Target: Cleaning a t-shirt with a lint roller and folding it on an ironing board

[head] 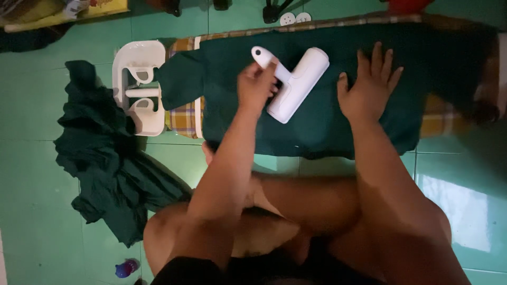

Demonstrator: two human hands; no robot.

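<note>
Green tiled floor [68, 179], person sitting cross-legged, looking down at a dark green garment [317, 116] spread flat over a plaid cloth [185, 119]. Left hand [257, 85] is closed around the handle of a white handheld steamer-like iron [296, 82] — the head rests on the garment, near its upper middle, handle angled up toward the top left. Right hand [369, 89] is empty, fingers spread wide, palm pressed flat on the fabric just beside the iron's head, not touching it. White plastic stand [138, 87] sits off the left edge of the plaid cloth, touching the garment's sleeve end; a second crumpled dark green garment [105, 158] lies on the floor to the left, well apart from the hands. Small purple bottle [125, 268] at bottom left. Judging by the pose, the step in hand is pressing the spread garment — mid-stroke, the flat hand holding the fabric taut. Next move likely calls for sliding the head across uncovered fabric while keeping the flat hand clear of it, and smoothing ahead of the stroke.
</note>
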